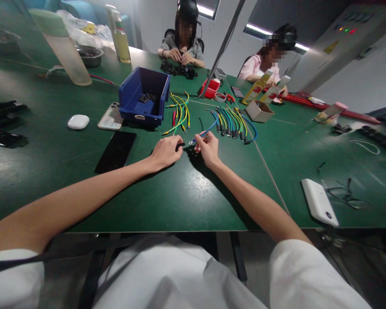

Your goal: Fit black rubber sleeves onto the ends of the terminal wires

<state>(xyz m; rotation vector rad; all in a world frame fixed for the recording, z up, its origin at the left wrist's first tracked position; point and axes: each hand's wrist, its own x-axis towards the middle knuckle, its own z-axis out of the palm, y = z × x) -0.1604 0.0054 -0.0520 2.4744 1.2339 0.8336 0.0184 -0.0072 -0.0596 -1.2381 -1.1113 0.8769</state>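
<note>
Between the fingers of my left hand (167,152) is a small black sleeve (180,146), partly covered by the fingertips. My right hand (207,149) pinches a blue wire (211,125) close to its end, where a metal ring terminal (191,142) points toward the left hand. The sleeve and the terminal are a short gap apart. Beyond the left hand lies a loose bunch of yellow-green wires (180,112). A row of blue and yellow-green wires with black-sleeved ends (232,122) lies beyond the right hand.
A blue bin (141,112) holds several small black pieces (147,98). Two phones, one black (116,151), and a white case (78,122) lie left. A small cardboard box (260,111), bottles and a white power bank (319,201) are right. Two people sit across the table.
</note>
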